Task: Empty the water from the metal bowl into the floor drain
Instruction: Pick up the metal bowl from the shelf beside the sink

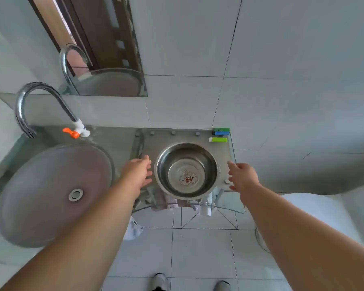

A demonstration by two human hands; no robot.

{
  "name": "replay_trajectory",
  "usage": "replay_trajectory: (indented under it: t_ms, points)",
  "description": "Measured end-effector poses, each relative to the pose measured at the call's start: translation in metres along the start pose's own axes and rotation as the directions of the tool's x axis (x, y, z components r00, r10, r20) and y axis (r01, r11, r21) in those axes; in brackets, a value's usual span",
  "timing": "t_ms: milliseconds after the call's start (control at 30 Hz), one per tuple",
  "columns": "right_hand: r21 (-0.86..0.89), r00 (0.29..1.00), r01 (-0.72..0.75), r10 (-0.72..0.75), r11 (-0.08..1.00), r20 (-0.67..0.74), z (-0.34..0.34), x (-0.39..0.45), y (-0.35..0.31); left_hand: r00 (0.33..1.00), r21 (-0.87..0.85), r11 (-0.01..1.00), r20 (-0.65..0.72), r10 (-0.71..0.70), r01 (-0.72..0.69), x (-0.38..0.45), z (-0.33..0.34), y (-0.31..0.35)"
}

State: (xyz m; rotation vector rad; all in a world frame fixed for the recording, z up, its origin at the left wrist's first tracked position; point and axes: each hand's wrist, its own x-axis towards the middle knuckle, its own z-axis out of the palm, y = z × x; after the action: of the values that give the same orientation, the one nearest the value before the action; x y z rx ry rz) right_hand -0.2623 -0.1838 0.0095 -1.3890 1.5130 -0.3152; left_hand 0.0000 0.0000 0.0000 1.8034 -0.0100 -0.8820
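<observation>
A round metal bowl (187,171) with a red mark on its bottom stands on the glass counter (118,141) beside the wall. Clear water seems to lie in it, though the level is hard to tell. My left hand (138,174) is just left of the bowl's rim, fingers spread, holding nothing. My right hand (243,176) is a little right of the rim, also spread and empty. Neither hand touches the bowl. No floor drain shows in the view.
A frosted glass basin (51,192) with a metal drain sits to the left under a curved tap (38,101) with an orange lever. Three lighters (220,135) lie at the counter's back right corner. A white round object (315,215) stands at right. Tiled floor and my shoes are below.
</observation>
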Motion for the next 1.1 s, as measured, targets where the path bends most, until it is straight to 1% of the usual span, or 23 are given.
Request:
replay_trajectory:
  t_ms: [67, 133, 233, 333, 467, 667, 733, 900, 1000, 1100]
  points:
    - [-0.044, 0.999, -0.046, 0.047, 0.998, 0.023, 0.000, 0.002, 0.001, 1.000, -0.010, 1.000, 0.012, -0.027, 0.028, 0.004, 0.003, -0.004]
    - [-0.056, 0.996, -0.046, 0.050, 0.997, 0.071, 0.004, 0.003, 0.004, 0.999, -0.006, 1.000, 0.027, -0.018, 0.018, 0.009, 0.005, -0.012]
    - [-0.103, 0.994, 0.012, -0.001, 0.995, 0.113, 0.013, 0.007, 0.009, 1.000, 0.011, 1.000, 0.025, 0.003, -0.004, 0.019, 0.007, -0.017]
    - [-0.138, 0.994, 0.033, -0.018, 0.990, 0.104, 0.019, 0.010, 0.011, 0.999, 0.028, 1.000, 0.043, 0.002, -0.003, 0.024, 0.009, -0.022]
    - [-0.170, 0.994, 0.064, -0.049, 0.983, 0.093, 0.027, 0.015, 0.009, 1.000, 0.047, 0.999, 0.008, 0.012, -0.012, 0.035, 0.009, -0.027]
    - [-0.242, 0.994, 0.112, -0.106, 0.964, 0.037, 0.035, 0.026, 0.010, 0.999, 0.042, 0.999, 0.045, -0.018, 0.017, 0.045, 0.006, -0.034]
    - [-0.260, 0.989, 0.143, -0.143, 0.955, 0.019, 0.036, 0.028, 0.011, 0.999, 0.074, 0.997, 0.044, 0.006, -0.009, 0.047, 0.006, -0.034]
    - [-0.352, 0.974, 0.218, -0.227, 0.910, 0.016, 0.035, 0.027, 0.014, 0.996, 0.230, 0.969, 0.048, 0.081, -0.090, 0.043, 0.009, -0.036]
    - [-0.377, 0.972, 0.213, -0.234, 0.901, -0.010, 0.034, 0.023, 0.018, 0.993, 0.287, 0.951, 0.042, 0.107, -0.115, 0.037, 0.011, -0.035]
    - [-0.366, 0.973, 0.195, -0.225, 0.910, -0.041, 0.031, 0.017, 0.025, 0.988, 0.291, 0.945, 0.081, 0.129, -0.147, 0.032, 0.015, -0.031]
